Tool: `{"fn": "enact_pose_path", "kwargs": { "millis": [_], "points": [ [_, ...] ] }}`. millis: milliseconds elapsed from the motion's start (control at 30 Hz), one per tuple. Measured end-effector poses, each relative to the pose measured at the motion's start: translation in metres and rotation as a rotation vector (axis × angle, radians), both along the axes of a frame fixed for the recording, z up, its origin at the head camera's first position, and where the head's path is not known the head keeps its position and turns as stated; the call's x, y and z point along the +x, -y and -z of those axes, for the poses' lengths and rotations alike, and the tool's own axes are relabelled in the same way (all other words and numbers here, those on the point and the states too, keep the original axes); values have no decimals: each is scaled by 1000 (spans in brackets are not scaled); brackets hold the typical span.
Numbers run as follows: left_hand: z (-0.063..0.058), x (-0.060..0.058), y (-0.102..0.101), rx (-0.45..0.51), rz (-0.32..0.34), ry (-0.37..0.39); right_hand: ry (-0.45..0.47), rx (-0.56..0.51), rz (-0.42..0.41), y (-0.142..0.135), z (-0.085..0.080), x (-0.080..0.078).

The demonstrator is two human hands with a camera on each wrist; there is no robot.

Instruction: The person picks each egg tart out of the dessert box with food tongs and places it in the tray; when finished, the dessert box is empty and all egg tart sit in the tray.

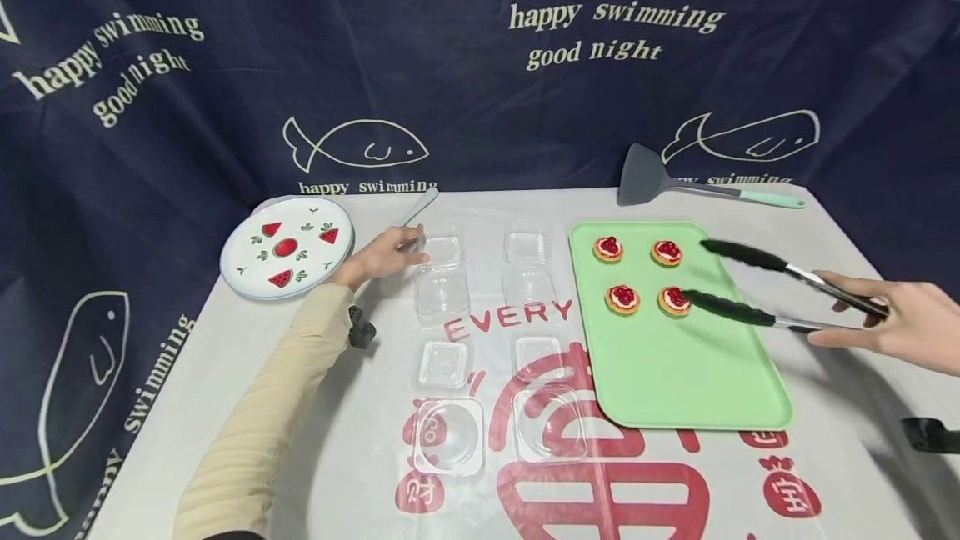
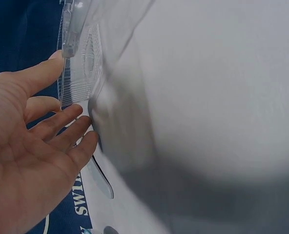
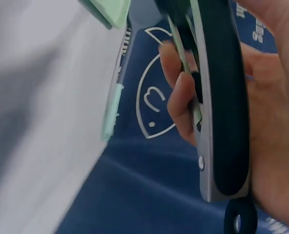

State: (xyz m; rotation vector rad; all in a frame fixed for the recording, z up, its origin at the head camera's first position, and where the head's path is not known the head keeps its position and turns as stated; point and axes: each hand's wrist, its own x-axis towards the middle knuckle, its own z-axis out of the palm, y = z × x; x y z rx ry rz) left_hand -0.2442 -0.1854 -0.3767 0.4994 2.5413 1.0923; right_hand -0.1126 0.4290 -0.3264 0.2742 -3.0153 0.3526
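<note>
At the back middle of the table, my left hand (image 1: pixel 382 257) touches the left edge of a clear plastic box (image 1: pixel 442 250) whose two halves lie spread. In the left wrist view its thumb and index fingertip meet the ridged edge of the box (image 2: pixel 81 80), the other fingers loosely bent. My right hand (image 1: pixel 896 323) grips metal tongs with black tips (image 1: pixel 738 307), arms spread, over the right side of a green tray (image 1: pixel 690 382). Several red-topped tarts (image 1: pixel 622 299) sit on that tray. One tong tip overlaps the front right tart (image 1: pixel 674 301).
More open clear boxes (image 1: pixel 551 423) stand in two columns left of the tray. A round plate with watermelon pictures (image 1: pixel 251 265) is at the back left. Behind the left hand lies a thin light-coloured handle (image 1: pixel 420 207). A grey spatula (image 1: pixel 641 177) lies behind the tray; dark cloth hangs behind.
</note>
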Motion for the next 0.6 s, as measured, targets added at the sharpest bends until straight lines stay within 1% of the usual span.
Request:
{"fn": "enact_pose_path", "kwargs": {
  "millis": [100, 167, 267, 400, 467, 500, 600],
  "points": [
    [0, 0, 0, -3, 2, -3, 51, 14, 148, -7, 3, -2],
    [0, 0, 0, -4, 0, 2, 104, 6, 254, -12, 6, -3],
    [0, 0, -1, -4, -1, 7, 164, -38, 373, -17, 14, -4],
    [0, 0, -1, -4, 3, -5, 188, -93, 448, -20, 24, -9],
    [1, 0, -1, 0, 1, -8, 192, -95, 478, -21, 29, -11],
    [1, -1, -1, 0, 1, -10, 188, -98, 487, -21, 31, -12],
    [1, 0, -1, 4, -7, -3, 213, -117, 516, -20, 37, -16]
  ]
}}
